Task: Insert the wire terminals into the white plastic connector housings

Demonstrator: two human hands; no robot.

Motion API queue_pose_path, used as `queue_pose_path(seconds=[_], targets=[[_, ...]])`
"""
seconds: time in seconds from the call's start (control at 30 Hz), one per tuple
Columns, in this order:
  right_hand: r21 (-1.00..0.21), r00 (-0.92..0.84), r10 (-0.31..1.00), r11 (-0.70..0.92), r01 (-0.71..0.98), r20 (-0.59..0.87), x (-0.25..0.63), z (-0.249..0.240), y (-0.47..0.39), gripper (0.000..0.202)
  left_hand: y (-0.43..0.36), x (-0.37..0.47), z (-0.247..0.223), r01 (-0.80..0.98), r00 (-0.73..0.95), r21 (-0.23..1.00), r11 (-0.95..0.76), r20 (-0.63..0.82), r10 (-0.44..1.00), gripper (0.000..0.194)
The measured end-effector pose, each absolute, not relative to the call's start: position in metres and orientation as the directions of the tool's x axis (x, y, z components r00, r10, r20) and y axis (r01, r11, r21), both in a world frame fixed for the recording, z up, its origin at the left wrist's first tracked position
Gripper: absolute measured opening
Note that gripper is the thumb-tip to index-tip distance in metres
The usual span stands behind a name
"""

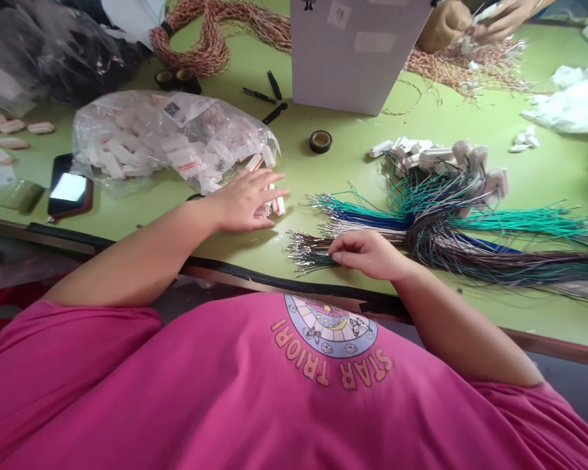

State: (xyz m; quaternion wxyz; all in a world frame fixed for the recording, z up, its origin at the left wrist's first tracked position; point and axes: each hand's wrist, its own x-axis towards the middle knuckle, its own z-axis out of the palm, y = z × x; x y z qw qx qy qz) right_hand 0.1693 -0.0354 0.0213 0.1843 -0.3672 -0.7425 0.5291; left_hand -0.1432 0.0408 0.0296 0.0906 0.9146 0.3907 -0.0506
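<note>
My left hand [245,199], palm down with its fingers spread, lies over several small white connector housings with red marks [277,202] beside the mouth of a clear plastic bag [137,130] of similar housings. My right hand [367,253] has thumb and forefinger together at the tipped ends of the dark wires [306,251]; whatever is between them is too small to make out. Above that hand run blue and green wires [362,212]. White connectors [435,156] sit at the far side of the wire bundle.
A roll of black tape [320,141] lies beyond my hands, below a grey box [345,59]. Cutting tools [275,113] lie near the bag. At left is a phone [70,189]. Another person's hand [506,19] touches twisted wires [470,65] at the back right.
</note>
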Motion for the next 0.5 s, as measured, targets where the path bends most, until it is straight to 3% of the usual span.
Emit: queue_pose_path(seconds=[0.17, 0.33, 0.43, 0.5], targets=[[-0.977, -0.550, 0.810, -0.128, 0.173, -0.204, 0.175, 0.019, -0.036, 0.016, 0.050, -0.127, 0.028, 0.693, 0.721, 0.118, -0.711, -0.084, 0.688, 0.054], [-0.969, -0.429, 0.873, -0.173, 0.175, -0.233, 0.176, 0.016, -0.037, 0.018, 0.063, -0.115, 0.021, 0.669, 0.742, 0.066, -0.740, -0.114, 0.661, 0.030], [-0.966, -0.397, 0.896, -0.109, 0.232, -0.197, 0.175, 0.015, -0.038, 0.016, 0.058, -0.108, 0.033, 0.674, 0.729, 0.210, -0.708, -0.034, 0.684, 0.032], [-0.962, -0.399, 0.901, -0.066, 0.266, -0.172, 0.175, 0.015, -0.038, 0.015, 0.045, -0.098, 0.045, 0.675, 0.648, 0.419, -0.607, 0.056, 0.760, 0.036]])
